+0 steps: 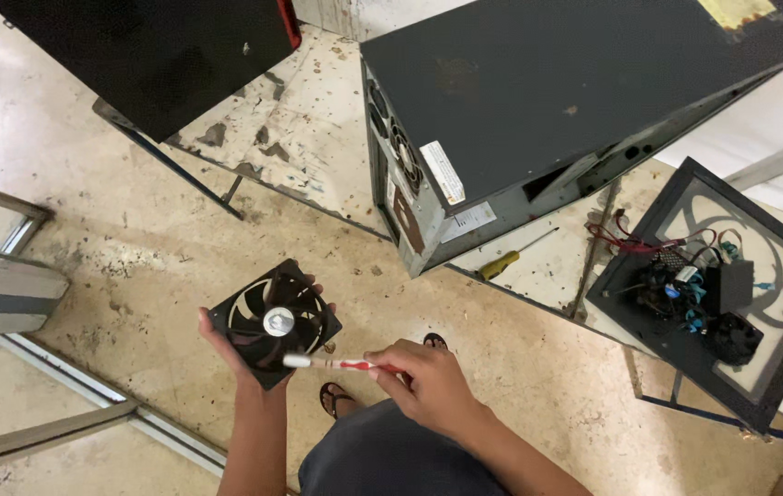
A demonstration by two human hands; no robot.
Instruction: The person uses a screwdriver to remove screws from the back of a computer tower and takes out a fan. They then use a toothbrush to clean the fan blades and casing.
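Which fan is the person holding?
The loose square black fan in the left hand. The others stay fixed in the computer case.

Bare arms, dark grey clothing, open sandals

The person's left hand (226, 344) and right hand (428, 381) are bare, with no gloves, rings or watch showing, and both forearms are uncovered, no sleeve reaching them. Dark grey cloth (382, 459) covers the lap. Dark open sandals (334, 398) show on the feet below.
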